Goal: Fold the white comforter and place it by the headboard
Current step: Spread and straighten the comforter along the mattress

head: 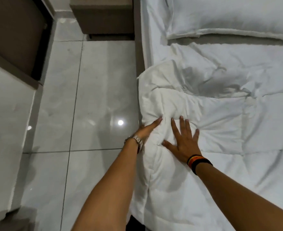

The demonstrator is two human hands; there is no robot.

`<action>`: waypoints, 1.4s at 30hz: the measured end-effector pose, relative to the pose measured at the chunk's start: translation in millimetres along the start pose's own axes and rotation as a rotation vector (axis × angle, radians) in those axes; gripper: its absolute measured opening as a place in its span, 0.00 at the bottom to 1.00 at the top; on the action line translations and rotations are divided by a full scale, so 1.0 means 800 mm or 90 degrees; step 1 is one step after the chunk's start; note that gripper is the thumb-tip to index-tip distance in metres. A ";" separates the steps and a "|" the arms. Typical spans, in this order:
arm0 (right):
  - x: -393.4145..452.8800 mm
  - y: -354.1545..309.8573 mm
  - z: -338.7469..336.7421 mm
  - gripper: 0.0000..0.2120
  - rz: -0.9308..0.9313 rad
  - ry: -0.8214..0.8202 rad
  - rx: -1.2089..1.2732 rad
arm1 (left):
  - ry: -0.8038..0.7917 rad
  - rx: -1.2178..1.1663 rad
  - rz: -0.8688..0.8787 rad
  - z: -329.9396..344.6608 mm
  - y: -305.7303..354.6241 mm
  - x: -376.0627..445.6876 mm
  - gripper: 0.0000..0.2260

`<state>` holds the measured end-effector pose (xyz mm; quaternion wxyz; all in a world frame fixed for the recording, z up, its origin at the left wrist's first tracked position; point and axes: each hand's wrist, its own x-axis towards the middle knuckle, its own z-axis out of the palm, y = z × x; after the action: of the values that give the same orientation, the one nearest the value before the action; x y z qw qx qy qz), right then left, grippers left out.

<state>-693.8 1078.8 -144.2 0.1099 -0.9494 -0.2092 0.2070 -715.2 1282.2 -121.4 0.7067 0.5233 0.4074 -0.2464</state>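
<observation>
Left hand (148, 129) tucked against the comforter (195, 114) edge, grip unclear, right hand (184, 140) flat and splayed on top, bulk sprawling toward three o'clock — that overhang could slide floorward.

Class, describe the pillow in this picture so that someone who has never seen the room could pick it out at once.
Start at the bed, which fills the right side of the view beside the tiled floor. Look to its far end, beyond the rumpled white comforter that both hands press. There lies the pillow: a plump white cushion with a flat flanged border, unlike the quilted comforter.
</observation>
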 end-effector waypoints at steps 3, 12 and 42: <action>-0.004 -0.010 -0.007 0.46 0.017 0.017 0.010 | -0.038 0.000 0.020 -0.005 0.021 -0.017 0.44; -0.020 -0.071 -0.037 0.46 -0.037 0.060 0.009 | 0.277 -0.051 0.236 -0.091 0.018 -0.104 0.53; 0.217 -0.101 -0.070 0.39 0.470 0.220 0.136 | -0.074 1.124 0.303 -0.033 0.416 0.203 0.47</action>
<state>-554.3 1220.4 -130.4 0.1594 -0.9648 0.1888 0.0903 -377.1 1429.4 -80.7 0.1013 0.9304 -0.0833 -0.3423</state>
